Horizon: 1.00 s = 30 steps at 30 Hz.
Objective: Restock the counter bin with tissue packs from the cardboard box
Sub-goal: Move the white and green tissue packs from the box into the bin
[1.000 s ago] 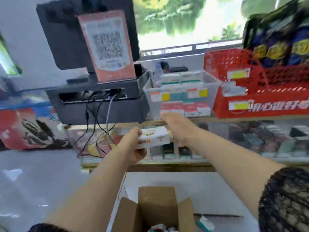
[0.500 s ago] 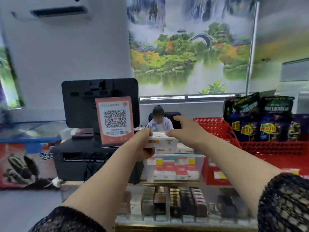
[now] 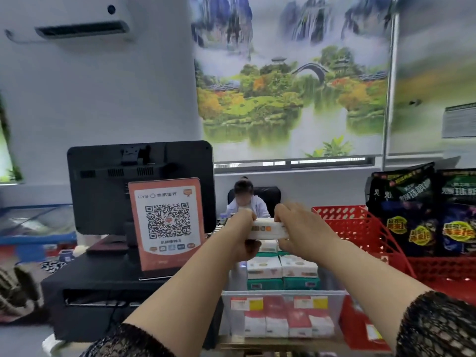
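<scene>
**A:** How many packs are in hand?

**B:** One. It's a flat white rectangular tissue pack [image 3: 268, 229] with small orange marks on its near edge, held level over the far end of the bin. The left hand [image 3: 239, 229] pinches its left end, with fingers curled over the top and thumb beneath. The right hand [image 3: 296, 228] grips the right end the same way.

**A:** And the bin?

**B:** At six o'clock from the pack there is one clear rectangular plastic counter bin [image 3: 283, 296]. In it I count two white packs [image 3: 264, 266] side by side on top and two green packs [image 3: 264, 284] under them. Four red-and-white packs [image 3: 277, 323] stand upright along the near wall. Whether more lie behind the hands, I cannot tell. Two white-and-yellow price labels [image 3: 240, 304] sit on the front wall.

**A:** Around it?

**B:** At three o'clock, one red mesh plastic basket [image 3: 355, 228] sits just beside the bin. Two dark glossy snack bags [image 3: 401, 210] stand upright at its right. At nine o'clock, one orange QR-code sign [image 3: 167, 225] stands in front of one black monitor [image 3: 116, 191]. Both are on one black box-shaped stand [image 3: 103, 287].
</scene>
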Available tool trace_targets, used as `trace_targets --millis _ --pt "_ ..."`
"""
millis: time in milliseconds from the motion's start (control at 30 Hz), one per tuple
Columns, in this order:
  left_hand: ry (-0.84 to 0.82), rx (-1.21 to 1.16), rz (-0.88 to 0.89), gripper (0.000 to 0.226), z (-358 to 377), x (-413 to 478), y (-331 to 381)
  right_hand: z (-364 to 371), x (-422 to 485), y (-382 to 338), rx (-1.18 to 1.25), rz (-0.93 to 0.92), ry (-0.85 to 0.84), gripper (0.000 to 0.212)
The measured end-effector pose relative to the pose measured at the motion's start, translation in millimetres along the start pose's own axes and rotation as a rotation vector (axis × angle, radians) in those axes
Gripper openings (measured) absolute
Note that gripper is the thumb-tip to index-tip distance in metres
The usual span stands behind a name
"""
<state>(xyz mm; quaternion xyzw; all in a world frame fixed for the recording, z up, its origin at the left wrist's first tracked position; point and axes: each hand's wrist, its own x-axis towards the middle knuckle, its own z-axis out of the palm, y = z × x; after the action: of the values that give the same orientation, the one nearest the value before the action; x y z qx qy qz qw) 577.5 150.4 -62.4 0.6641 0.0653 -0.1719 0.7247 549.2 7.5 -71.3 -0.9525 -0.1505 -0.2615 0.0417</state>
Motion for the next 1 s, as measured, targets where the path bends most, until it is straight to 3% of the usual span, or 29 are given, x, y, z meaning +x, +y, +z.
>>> trace_targets --millis 133,267,467,700,1000 --pt "0.165 0.094 0.082 0.041 3.1 15.8 6.4 27.9 6.5 37.3 -0.036 0.077 -0.004 0.033" --pt "0.214 0.059 0.141 0.022 -1.7 33.6 7.8 66.1 6.4 75.3 -0.147 0.131 -0.034 0.033" --pt "0.286 0.037 0.111 0.029 -1.8 64.0 9.6 113.8 11.4 106.2 -0.174 0.133 -0.069 0.027" --pt "0.264 0.062 0.087 0.017 7.1 86.9 5.9 154.6 14.0 122.2 -0.164 0.13 -0.063 0.029" --pt "0.238 0.071 0.067 0.032 8.2 109.3 -6.4 178.7 14.7 129.3 -0.13 0.164 -0.087 0.045"
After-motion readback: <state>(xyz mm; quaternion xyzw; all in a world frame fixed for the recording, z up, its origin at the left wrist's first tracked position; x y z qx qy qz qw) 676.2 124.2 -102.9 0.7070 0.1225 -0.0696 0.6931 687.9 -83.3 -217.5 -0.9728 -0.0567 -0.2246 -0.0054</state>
